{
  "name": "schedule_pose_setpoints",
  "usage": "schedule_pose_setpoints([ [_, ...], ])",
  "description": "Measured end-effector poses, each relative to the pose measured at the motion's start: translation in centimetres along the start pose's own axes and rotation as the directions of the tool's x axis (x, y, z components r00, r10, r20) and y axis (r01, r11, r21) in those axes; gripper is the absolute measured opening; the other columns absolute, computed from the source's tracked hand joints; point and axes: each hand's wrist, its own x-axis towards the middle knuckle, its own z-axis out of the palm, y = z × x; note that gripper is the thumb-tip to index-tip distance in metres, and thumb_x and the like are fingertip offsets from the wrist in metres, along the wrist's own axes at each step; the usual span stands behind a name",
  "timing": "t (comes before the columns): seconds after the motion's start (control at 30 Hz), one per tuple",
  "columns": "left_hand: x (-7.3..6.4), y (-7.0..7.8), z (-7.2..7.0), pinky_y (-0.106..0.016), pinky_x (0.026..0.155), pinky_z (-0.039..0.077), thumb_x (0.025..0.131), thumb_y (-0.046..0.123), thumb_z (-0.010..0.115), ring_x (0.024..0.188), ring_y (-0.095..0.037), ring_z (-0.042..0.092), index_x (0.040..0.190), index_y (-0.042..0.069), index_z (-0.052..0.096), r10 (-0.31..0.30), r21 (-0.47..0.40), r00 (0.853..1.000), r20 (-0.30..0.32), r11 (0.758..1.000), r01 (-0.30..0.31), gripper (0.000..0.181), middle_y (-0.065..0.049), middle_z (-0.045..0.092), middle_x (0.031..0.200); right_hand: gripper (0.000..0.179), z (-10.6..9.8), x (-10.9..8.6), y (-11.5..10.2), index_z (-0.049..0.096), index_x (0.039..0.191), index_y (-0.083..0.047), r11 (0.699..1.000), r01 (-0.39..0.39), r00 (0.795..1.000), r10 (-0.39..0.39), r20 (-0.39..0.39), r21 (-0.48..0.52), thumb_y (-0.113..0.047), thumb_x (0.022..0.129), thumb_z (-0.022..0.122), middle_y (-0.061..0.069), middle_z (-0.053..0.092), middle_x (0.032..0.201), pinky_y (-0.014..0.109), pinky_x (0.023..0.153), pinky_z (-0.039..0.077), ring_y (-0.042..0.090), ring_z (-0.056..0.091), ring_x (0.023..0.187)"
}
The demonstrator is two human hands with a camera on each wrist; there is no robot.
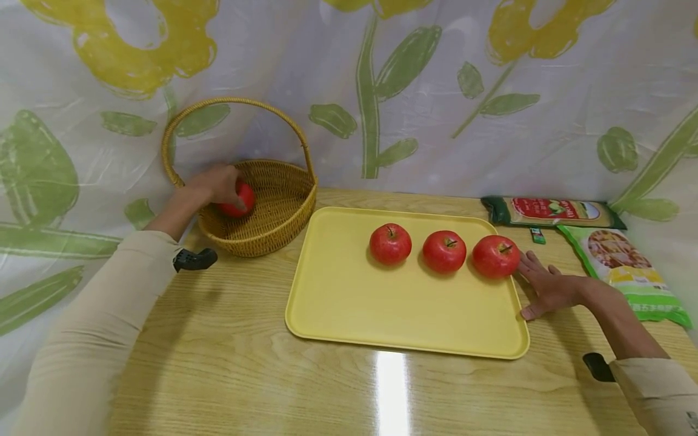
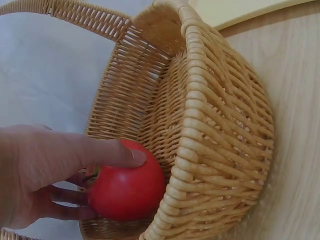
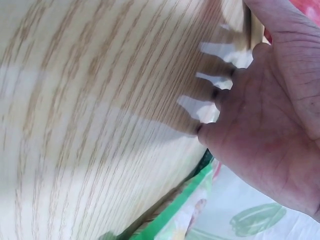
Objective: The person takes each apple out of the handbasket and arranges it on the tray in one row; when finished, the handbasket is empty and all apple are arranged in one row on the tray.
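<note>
My left hand (image 1: 217,184) reaches into the left side of a wicker basket (image 2: 227,135) with a tall hoop handle. It grips a red apple (image 2: 131,192), the thumb lying over the apple's upper side and the other fingers around its stem end, partly hidden. Three more red apples stand in a row on a yellow tray (image 1: 338,303): one on the left (image 1: 390,244), one in the middle (image 1: 444,251) and one on the right (image 1: 495,257). Beside the tray's right edge, my right hand (image 1: 551,287) rests with fingers spread, fingertips close to the right-hand apple.
At the back right lies a long dark green and red packet (image 1: 553,210). A green-edged food bag (image 1: 627,266) lies in front of it, and a small green item (image 1: 537,235) sits nearby. A flower-printed curtain (image 1: 272,66) hangs behind the wooden table (image 1: 245,375).
</note>
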Motion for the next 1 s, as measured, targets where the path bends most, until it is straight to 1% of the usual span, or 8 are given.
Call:
schedule_pose_setpoints([
  [0.17,-0.1,0.1,-0.2,-0.052,0.089,0.056,0.074,0.027,0.087,0.1,-0.036,0.065,0.135,-0.011,0.061,0.002,-0.02,0.999,-0.046,1.0,-0.003,0.076,-0.03,0.067,0.122,0.137,0.0,0.0,0.1,-0.005,0.164,0.001,1.0,0.017,1.0,-0.017,0.002,0.016,-0.055,0.078,0.086,0.036,-0.022,0.167,0.088,0.108,-0.014,0.062,-0.028,0.15],
  [0.37,-0.4,0.6,-0.9,-0.051,0.083,0.056,0.073,0.026,0.086,0.093,-0.036,0.063,0.116,-0.008,0.068,0.061,-0.008,0.987,-0.152,0.998,-0.062,0.058,-0.027,0.068,0.108,0.137,0.2,0.3,0.9,-0.008,0.166,-0.005,1.0,0.002,1.0,-0.002,-0.006,0.005,-0.053,0.078,0.087,0.034,-0.022,0.168,0.087,0.109,-0.013,0.058,-0.029,0.152],
  [0.5,-1.0,1.1,-1.5,-0.057,0.088,0.053,0.073,0.027,0.086,0.101,-0.043,0.06,0.121,-0.011,0.068,0.099,0.018,0.976,-0.195,0.995,-0.097,0.063,-0.032,0.066,0.111,0.134,0.6,0.6,2.5,-0.01,0.168,-0.015,0.998,0.056,0.998,-0.055,-0.027,0.02,-0.05,0.081,0.086,0.03,-0.026,0.169,0.088,0.106,-0.015,0.051,-0.036,0.151],
  [0.6,-1.4,1.4,-1.9,-0.058,0.091,0.053,0.075,0.027,0.085,0.107,-0.045,0.058,0.131,-0.011,0.065,0.103,0.011,0.976,-0.192,0.995,-0.103,0.071,-0.033,0.065,0.117,0.132,0.8,1.0,4.2,-0.011,0.168,-0.02,0.993,0.114,0.993,-0.112,-0.048,0.033,-0.048,0.082,0.085,0.026,-0.03,0.169,0.088,0.103,-0.018,0.046,-0.043,0.149],
  [0.67,-1.7,1.7,-2.1,-0.057,0.091,0.054,0.075,0.028,0.085,0.108,-0.043,0.058,0.133,-0.01,0.065,0.112,0.007,0.975,-0.194,0.994,-0.113,0.072,-0.033,0.066,0.117,0.132,0.9,1.2,5.0,-0.011,0.168,-0.022,0.992,0.121,0.992,-0.119,-0.047,0.038,-0.048,0.082,0.085,0.025,-0.031,0.169,0.088,0.103,-0.018,0.044,-0.044,0.148],
  [0.83,-2.5,2.5,-2.5,-0.054,0.087,0.053,0.072,0.029,0.085,0.105,-0.039,0.059,0.133,-0.007,0.066,0.167,-0.001,0.961,-0.22,0.985,-0.171,0.073,-0.03,0.068,0.114,0.133,0.8,1.4,4.7,-0.009,0.168,-0.023,1.0,0.012,0.999,-0.012,-0.033,-0.011,-0.052,0.08,0.086,0.026,-0.024,0.171,0.085,0.112,-0.013,0.048,-0.034,0.154],
  [0.93,-3.0,3.2,-2.7,-0.051,0.086,0.051,0.071,0.029,0.086,0.104,-0.038,0.057,0.132,-0.005,0.068,0.188,-0.012,0.953,-0.239,0.98,-0.197,0.072,-0.029,0.068,0.112,0.133,0.7,1.1,4.1,-0.011,0.168,-0.023,1.0,0.023,0.999,-0.023,-0.036,0.007,-0.052,0.08,0.085,0.026,-0.026,0.17,0.086,0.11,-0.015,0.049,-0.036,0.153],
  [1.0,-3.1,3.7,-2.9,-0.05,0.085,0.05,0.071,0.029,0.086,0.104,-0.038,0.055,0.133,-0.004,0.067,0.198,-0.013,0.949,-0.245,0.978,-0.207,0.072,-0.028,0.068,0.111,0.133,0.8,0.8,3.8,-0.012,0.168,-0.021,0.997,0.063,0.997,-0.061,-0.037,0.037,-0.051,0.082,0.085,0.027,-0.029,0.169,0.086,0.106,-0.019,0.049,-0.041,0.15],
])
